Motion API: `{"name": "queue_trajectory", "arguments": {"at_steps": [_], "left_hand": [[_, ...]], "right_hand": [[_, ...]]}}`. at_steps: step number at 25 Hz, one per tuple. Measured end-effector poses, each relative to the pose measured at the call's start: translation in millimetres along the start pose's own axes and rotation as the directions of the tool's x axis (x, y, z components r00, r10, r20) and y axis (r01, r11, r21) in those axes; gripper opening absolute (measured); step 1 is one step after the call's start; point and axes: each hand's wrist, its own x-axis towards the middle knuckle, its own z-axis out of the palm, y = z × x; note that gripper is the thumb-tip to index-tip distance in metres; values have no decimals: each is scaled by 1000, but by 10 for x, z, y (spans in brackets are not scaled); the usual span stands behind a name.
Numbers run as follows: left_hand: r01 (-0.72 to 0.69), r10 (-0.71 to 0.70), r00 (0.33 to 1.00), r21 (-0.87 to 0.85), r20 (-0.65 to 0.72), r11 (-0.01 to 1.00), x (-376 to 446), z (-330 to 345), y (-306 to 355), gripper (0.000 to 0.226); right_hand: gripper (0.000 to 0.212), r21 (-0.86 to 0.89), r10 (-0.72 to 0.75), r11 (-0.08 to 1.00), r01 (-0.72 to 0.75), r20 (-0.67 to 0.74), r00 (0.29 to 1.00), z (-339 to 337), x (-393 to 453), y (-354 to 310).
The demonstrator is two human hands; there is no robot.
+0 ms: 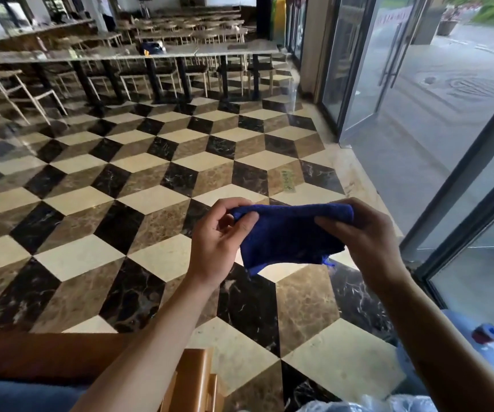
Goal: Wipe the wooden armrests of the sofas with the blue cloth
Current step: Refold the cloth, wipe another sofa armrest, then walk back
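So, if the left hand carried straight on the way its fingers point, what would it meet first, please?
The left hand points up and to the right, pinching one end of the cloth, so it would likely push into more cloth first, then the right hand gripping the other end. Depth is hard to judge.

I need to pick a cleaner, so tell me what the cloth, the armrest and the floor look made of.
Cloth: soft blue fabric, likely microfibre; fuzzy knit texture, folds limply between both hands.
Armrest: wood, orange-brown, smooth satin finish with a slight sheen.
Floor: polished stone tiles, probably marble; veining and glossy reflections.
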Motion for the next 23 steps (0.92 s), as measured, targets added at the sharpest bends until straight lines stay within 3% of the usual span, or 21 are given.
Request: {"name": "queue_trajectory", "arguments": {"at_steps": [4, 18, 23], "left_hand": [[31, -32, 999, -16, -37, 999, 520, -15, -292, 17], [-72, 65, 980, -29, -186, 997, 2670, -497, -1536, 14], [-100, 99, 959, 7, -267, 995, 3055, -812, -1760, 15]], "right_hand": [[17, 54, 9, 998, -13, 60, 998, 167, 596, 146], [14, 109, -77, 992, 56, 204, 976, 1343, 2998, 514], [9, 188, -123, 980, 63, 327, 937, 1858, 3617, 565]]}}
